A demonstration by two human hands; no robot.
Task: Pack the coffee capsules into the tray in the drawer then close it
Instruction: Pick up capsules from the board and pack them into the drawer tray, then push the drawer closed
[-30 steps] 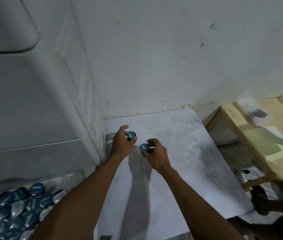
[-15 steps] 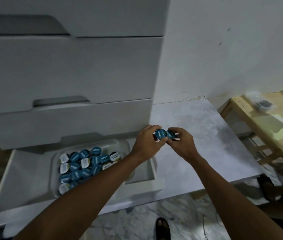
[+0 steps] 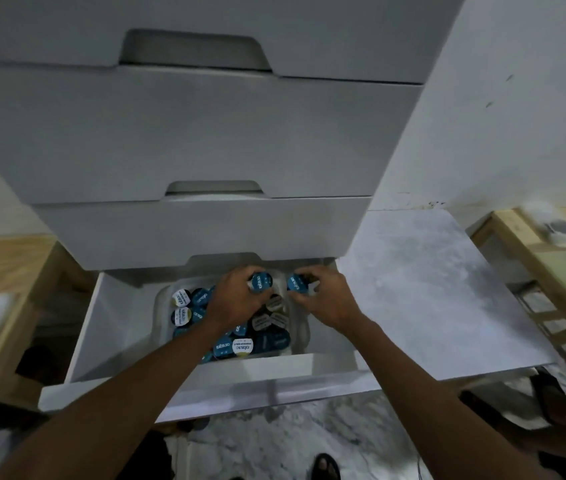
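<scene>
Both capsules have come off the counter (image 3: pixel 430 292) to the open drawer (image 3: pixel 118 327). The left hand (image 3: pixel 236 301) pinches one blue coffee capsule (image 3: pixel 260 282) and the right hand (image 3: pixel 326 301) a second capsule (image 3: pixel 297 283), just above the crowded tray (image 3: pixel 304 330). Releasing them likely comes next.

We catch white lettering across the blue lids (image 3: pixel 223 347), turned sideways and smeared; no word we can spell out; same on the two lifted capsules (image 3: pixel 260 283); the white lids (image 3: pixel 181 297) carry dark print, unreadable too.
</scene>
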